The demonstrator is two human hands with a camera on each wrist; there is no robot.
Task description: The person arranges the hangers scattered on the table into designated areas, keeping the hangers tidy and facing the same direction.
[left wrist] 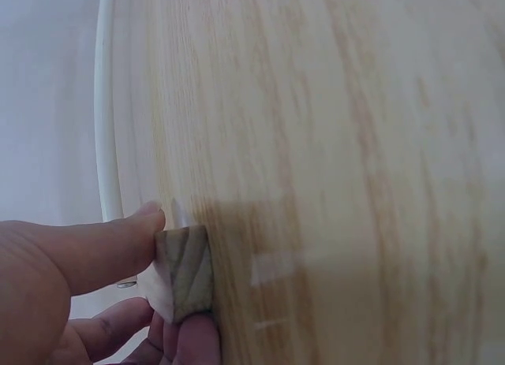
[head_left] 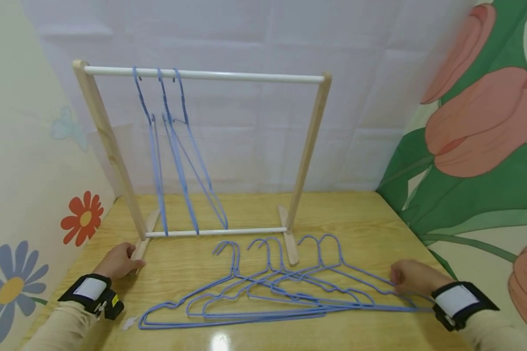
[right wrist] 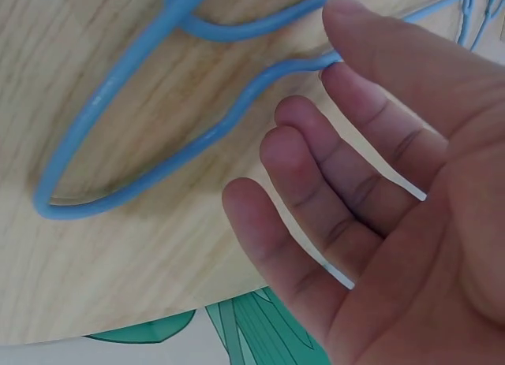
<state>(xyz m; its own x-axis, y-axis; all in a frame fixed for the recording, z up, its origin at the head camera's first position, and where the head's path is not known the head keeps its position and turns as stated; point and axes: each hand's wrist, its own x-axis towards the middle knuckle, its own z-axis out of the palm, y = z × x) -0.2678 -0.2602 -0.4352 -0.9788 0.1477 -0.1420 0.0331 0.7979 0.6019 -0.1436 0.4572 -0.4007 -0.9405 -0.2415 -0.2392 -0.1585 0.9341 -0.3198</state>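
Observation:
A wooden garment rack [head_left: 305, 156] with white rails stands on the table. My left hand [head_left: 118, 261] grips the front end of its left wooden foot [left wrist: 189, 266], thumb on one side and fingers beneath and beside it. Three blue wire hangers [head_left: 182, 180] hang from the top rail, towards the left. Several more blue hangers [head_left: 233, 321] lie overlapping on the table, hooks towards the rack. My right hand [head_left: 415, 278] is by the right end of this pile. Its fingers are loosely bent, with the index fingertip [right wrist: 347, 85] at a hanger wire [right wrist: 173, 160] and a gap to the thumb.
The wooden table [head_left: 355, 229] meets a white cloth backdrop [head_left: 246, 146] behind the rack. Flower-patterned panels [head_left: 478, 122] flank it on both sides. A small whitish scrap [head_left: 130, 322] lies near the left wrist.

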